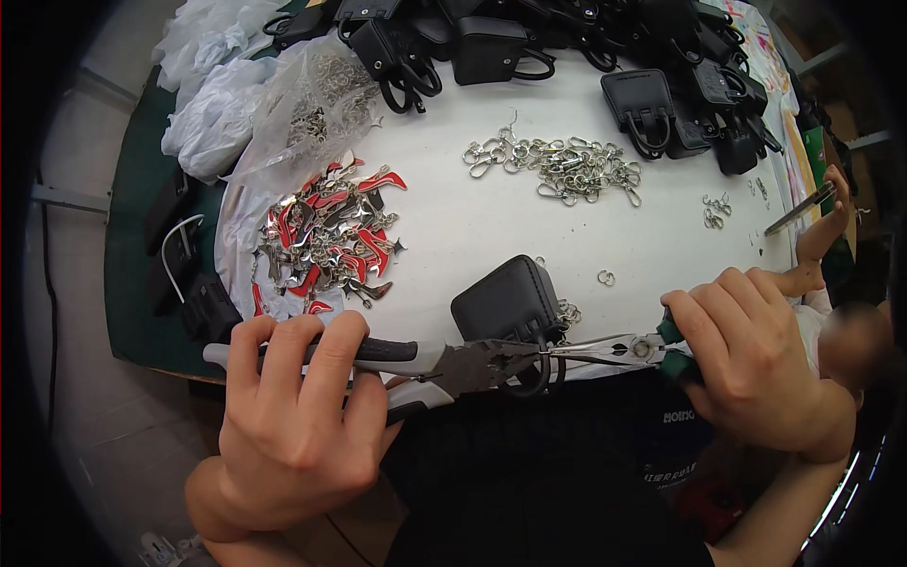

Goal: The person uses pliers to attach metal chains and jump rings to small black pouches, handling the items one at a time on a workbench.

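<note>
My left hand (302, 416) is closed round the grey and black handles of a pair of combination pliers (482, 367), whose jaws point right. In my right hand (756, 364) is a pair of needle-nose pliers (628, 349) with dark green handles, its thin tips pointing left. The two tools' tips meet in front of a small black bag (510, 300) at the table's near edge. What the tips grip is too small to make out. The bag's looped black handle (543, 378) hangs below the tips, and some metal rings (567, 314) show at its right side.
Red and silver charms (331, 236) lie heaped at left, by a clear plastic bag (321, 104) of metal parts. Silver snap hooks (576, 168) are piled farther back. Several black bags (491, 47) line the far edge. At right, another person's hand (822, 236) holds a phone-like slab (801, 208).
</note>
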Motion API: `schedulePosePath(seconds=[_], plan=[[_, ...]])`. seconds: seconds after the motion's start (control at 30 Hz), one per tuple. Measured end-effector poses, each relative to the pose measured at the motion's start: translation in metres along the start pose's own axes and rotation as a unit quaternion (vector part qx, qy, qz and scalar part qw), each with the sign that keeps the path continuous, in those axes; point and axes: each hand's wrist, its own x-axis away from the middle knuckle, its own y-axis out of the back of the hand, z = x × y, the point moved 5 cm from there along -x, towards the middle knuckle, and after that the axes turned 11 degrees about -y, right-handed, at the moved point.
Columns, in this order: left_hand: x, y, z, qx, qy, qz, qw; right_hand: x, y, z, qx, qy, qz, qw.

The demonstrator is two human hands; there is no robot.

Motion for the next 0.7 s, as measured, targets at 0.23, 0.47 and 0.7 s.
schedulePosePath(seconds=[0.23, 0.47, 0.7], plan=[[-0.004, -0.009, 0.015, 0.074, -0.001, 0.04, 0.996, -0.003, -0.013, -0.006, 0.01, 0.086, -0.095, 0.992], [0.002, -0.02, 0.025, 0.118, 0.017, 0.048, 0.992, -0.01, -0.018, -0.01, -0.023, 0.124, -0.12, 0.985], [0.001, -0.024, 0.033, 0.154, 0.038, 0.047, 0.986, -0.017, -0.022, -0.018, -0.051, 0.15, -0.155, 0.975]])
